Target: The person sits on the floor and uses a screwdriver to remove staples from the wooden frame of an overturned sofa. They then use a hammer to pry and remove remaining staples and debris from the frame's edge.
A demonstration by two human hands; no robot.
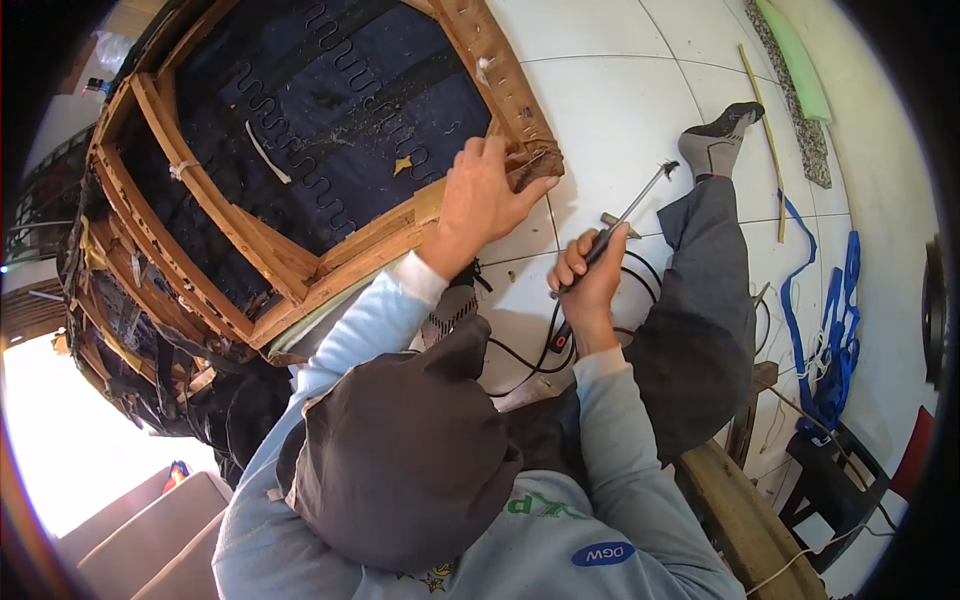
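Note:
My left hand (485,195) grips the corner of a bare wooden sofa frame (350,250) tipped on its side on the white tiled floor, fingers curled over the worn corner block (535,165). Dark fabric and zigzag metal springs (340,80) fill the frame's inside. My right hand (590,275) is closed around the dark handle of a thin metal hand tool (635,205), a staple-puller or screwdriver kind, its forked tip raised above the tiles just right of the frame corner. My legs in grey trousers stretch out to the right.
A black cable (530,360) loops on the tiles under my right wrist. Blue webbing straps (835,330) lie at the right, with a long thin wooden stick (765,130) and a green foam strip (800,60) farther off. A wooden plank (745,510) sits near my right hip.

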